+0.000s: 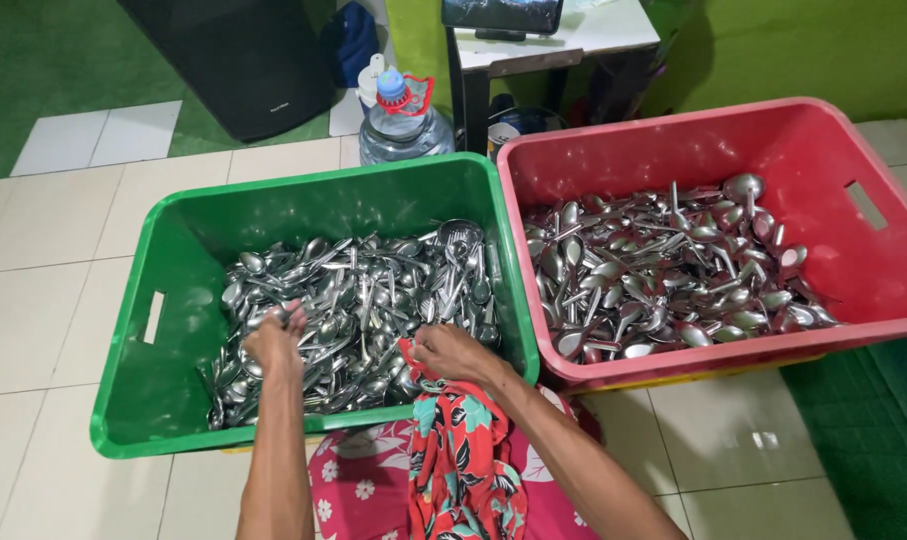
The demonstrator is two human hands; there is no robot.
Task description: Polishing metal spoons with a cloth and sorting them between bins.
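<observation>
Head view: our left hand [275, 340] pinches metal spoons [358, 310] in the green plastic crate [133, 380]; our right hand [451, 352] grips red floral cloth [458, 450]; red plastic crate [823, 150] at two o'clock.

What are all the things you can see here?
green crate: one, green plastic, on the tiled floor at left, holds cutlery
red crate: one, red plastic, touching the green one's right side, holds cutlery
spoons in green crate: too many to count, silver
spoons in red crate: too many to count, silver
water jug: one, clear with blue cap, behind the crates
small table: one, white top, at the back
black box: one, black, back left
patterned cloth: one, red with flowers, bottom middle, over the green crate's edge
left hand: one, in the green crate, gripping a spoon
right hand: one, on the cloth at the green crate's edge
</observation>
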